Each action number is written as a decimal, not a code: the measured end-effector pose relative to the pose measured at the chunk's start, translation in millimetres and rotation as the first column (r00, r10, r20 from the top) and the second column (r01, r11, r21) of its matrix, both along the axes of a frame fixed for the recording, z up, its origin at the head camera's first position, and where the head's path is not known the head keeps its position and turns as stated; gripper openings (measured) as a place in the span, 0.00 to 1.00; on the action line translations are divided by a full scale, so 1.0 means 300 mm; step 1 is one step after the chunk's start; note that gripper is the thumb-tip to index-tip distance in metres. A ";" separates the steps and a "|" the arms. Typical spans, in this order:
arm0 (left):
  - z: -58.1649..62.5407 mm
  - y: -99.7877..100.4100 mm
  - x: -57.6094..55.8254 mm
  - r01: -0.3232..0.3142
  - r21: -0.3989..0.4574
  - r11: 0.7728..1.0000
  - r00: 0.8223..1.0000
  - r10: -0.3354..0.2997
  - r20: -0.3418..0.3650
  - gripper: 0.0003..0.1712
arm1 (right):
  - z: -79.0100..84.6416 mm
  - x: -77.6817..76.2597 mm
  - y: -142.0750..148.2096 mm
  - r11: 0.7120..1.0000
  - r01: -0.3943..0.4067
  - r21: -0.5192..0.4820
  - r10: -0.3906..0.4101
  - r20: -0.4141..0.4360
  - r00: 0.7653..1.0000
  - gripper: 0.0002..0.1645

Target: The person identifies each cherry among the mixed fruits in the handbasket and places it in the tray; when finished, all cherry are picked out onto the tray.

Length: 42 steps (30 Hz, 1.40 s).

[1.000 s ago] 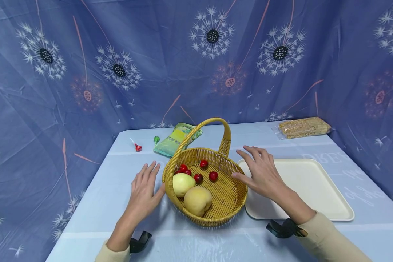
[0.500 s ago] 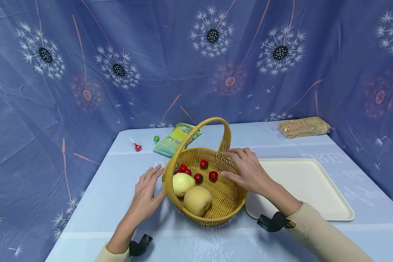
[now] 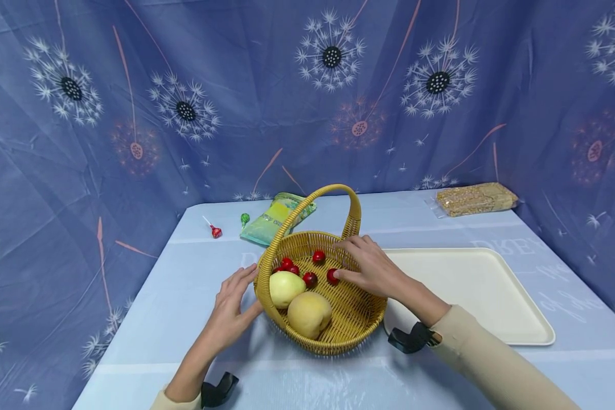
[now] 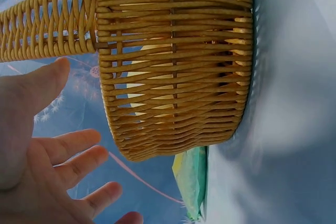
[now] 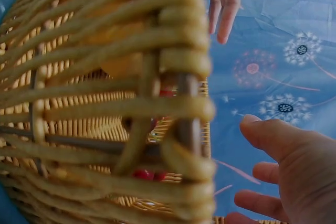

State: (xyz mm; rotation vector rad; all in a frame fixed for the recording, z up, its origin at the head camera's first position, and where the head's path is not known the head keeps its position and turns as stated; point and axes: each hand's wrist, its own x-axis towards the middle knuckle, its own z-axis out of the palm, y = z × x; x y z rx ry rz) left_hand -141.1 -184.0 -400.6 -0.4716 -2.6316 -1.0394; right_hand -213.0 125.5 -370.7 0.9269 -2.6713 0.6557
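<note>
A yellow wicker basket [image 3: 356, 319] with an arched handle stands mid-table. Inside lie a pale green apple-like fruit [image 3: 286, 288], a peach-like yellow fruit [image 3: 309, 314] and several dark red cherries [image 3: 319, 257]. My left hand [image 3: 229, 312] is beside the basket's left side, fingers spread; in the left wrist view its thumb [image 4: 52, 80] comes up close to the handle base. My right hand [image 3: 371, 269] reaches over the right rim with loosely bent fingers. Its thumb overlaps one cherry in the head view. In the right wrist view nothing shows between thumb and fingers.
A cream tray [image 3: 471, 296] lies right of the basket, under the right forearm. Behind stand a green snack bag [image 3: 274, 219], a green lollipop [image 3: 245, 218] and a red lollipop [image 3: 216, 231]. A clear packet of grain-like food [image 3: 476, 199] lies at the back right.
My right hand has moved left from beside the tray to over the basket's right rim. My left hand has shifted slightly right, nearer the basket. The basket has stayed in place.
</note>
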 end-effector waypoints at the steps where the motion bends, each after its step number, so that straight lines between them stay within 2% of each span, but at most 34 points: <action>1: -0.001 0.000 0.001 0.003 0.003 1.000 1.000 -0.003 0.004 0.37 | -0.001 -0.003 -0.002 1.000 -0.001 0.001 0.001 0.016 1.000 0.33; 11: -0.012 -0.008 0.004 0.028 0.030 0.999 1.000 -0.028 0.010 0.34 | -0.014 -0.041 -0.009 0.998 -0.052 0.032 0.049 0.098 0.994 0.29; 18: -0.018 -0.010 0.008 0.027 0.042 0.999 0.999 -0.029 0.036 0.33 | -0.020 -0.055 -0.024 0.994 -0.087 0.069 0.074 0.180 0.981 0.27; 28: -0.024 -0.009 0.008 0.019 0.058 0.998 0.998 -0.023 0.064 0.33 | -0.049 -0.067 -0.043 0.982 -0.128 0.141 0.094 0.226 0.970 0.29; 37: -0.024 -0.008 0.008 0.018 0.064 0.998 0.997 -0.023 0.077 0.32 | -0.072 -0.075 -0.054 0.979 -0.114 0.167 0.068 0.261 0.963 0.29; 42: -0.026 -0.008 0.007 0.018 0.065 0.998 0.995 -0.024 0.096 0.32 | -0.084 -0.081 -0.057 0.974 -0.121 0.191 0.070 0.252 0.965 0.29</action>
